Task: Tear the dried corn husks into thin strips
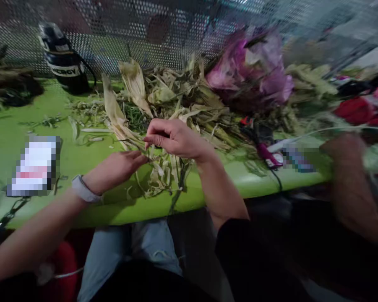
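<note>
Both my hands meet over a heap of dried corn husks (pixel 163 105) on a green table (pixel 82 155). My right hand (pixel 173 136) is curled, its fingertips pinched on a thin husk strip (pixel 129 142) that runs out to the left. My left hand (pixel 119 165), with a grey band on the wrist, has its fingers closed round the same bundle of pale strips (pixel 159 172), which hangs toward the table's front edge.
A black can (pixel 63 56) stands at the back left before a perforated metal screen. Purple flowers (pixel 251 71) lie at the back right, red material (pixel 358 111) further right. Another person's arm (pixel 349 180) reaches in at the right. A pixelated card (pixel 34 165) lies front left.
</note>
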Demonstrator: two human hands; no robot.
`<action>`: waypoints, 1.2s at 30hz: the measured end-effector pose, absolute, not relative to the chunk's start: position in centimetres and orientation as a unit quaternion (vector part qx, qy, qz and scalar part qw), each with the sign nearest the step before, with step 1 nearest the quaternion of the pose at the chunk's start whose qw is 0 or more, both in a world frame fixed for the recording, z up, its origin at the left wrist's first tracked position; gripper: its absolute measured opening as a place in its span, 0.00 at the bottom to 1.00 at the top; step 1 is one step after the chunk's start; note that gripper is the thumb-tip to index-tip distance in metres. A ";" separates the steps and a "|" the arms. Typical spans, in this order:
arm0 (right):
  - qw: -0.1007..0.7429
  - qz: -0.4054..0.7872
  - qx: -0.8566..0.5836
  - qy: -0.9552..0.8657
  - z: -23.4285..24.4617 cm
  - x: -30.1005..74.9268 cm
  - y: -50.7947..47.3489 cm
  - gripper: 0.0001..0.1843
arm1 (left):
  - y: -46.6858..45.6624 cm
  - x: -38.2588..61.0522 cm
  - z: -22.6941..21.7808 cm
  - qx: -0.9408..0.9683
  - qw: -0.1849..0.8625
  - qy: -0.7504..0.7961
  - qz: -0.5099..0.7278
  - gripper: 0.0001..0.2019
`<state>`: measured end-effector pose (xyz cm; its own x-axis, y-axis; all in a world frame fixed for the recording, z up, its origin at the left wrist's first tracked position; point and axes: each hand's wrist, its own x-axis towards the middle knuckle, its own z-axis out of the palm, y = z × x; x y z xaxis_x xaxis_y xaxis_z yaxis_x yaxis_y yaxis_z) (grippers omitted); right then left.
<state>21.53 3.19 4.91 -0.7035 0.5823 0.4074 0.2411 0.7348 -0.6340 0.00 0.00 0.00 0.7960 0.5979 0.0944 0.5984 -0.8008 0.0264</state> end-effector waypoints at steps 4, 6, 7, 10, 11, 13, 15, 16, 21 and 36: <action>0.273 0.336 -0.230 -0.872 4.0 21.5 4.8 0.18 | -2.0 0.9 1.0 -0.974 -0.049 -0.202 -0.093 0.16; 0.256 0.398 -0.241 -0.847 2.6 21.3 6.0 0.19 | -1.8 0.6 1.0 -0.954 -0.105 -0.180 -0.213 0.13; 0.258 0.430 -0.245 -0.829 1.8 21.1 6.6 0.20 | -1.3 0.3 0.9 -0.929 -0.122 -0.197 -0.288 0.12; 0.268 0.484 -0.269 -0.789 0.0 20.2 7.8 0.22 | 1.0 -1.1 0.3 -0.806 -0.114 -0.355 -0.459 0.09; 0.286 0.482 -0.273 -0.782 -0.3 19.9 7.9 0.23 | 1.9 -1.6 0.0 -0.764 -0.140 -0.404 -0.484 0.11; 0.343 0.448 -0.269 -0.781 -0.4 19.2 7.5 0.24 | 3.4 -2.3 -0.7 -0.709 -0.230 -0.446 -0.495 0.12; 0.396 0.414 -0.253 -0.780 -0.1 18.5 6.6 0.25 | 4.2 -2.5 -1.4 -0.669 -0.295 -0.471 -0.494 0.14; 0.409 0.415 -0.243 -0.776 0.0 18.2 6.2 0.24 | 4.3 -2.4 -1.7 -0.660 -0.328 -0.466 -0.489 0.14; 0.400 0.512 -0.225 -0.726 -0.1 17.2 4.9 0.21 | 3.1 -1.1 -2.1 -0.710 -0.278 -0.490 -0.422 0.10; 0.361 0.365 -0.268 -0.815 3.3 20.3 4.2 0.23 | 2.2 -1.2 -1.9 -0.862 -0.047 -0.447 -0.233 0.11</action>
<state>20.25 4.18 3.31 -0.5957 0.7004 0.3932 0.1733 0.5901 -0.7885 -1.23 2.22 -1.88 0.4910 0.7931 0.3605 0.7496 -0.5954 0.2892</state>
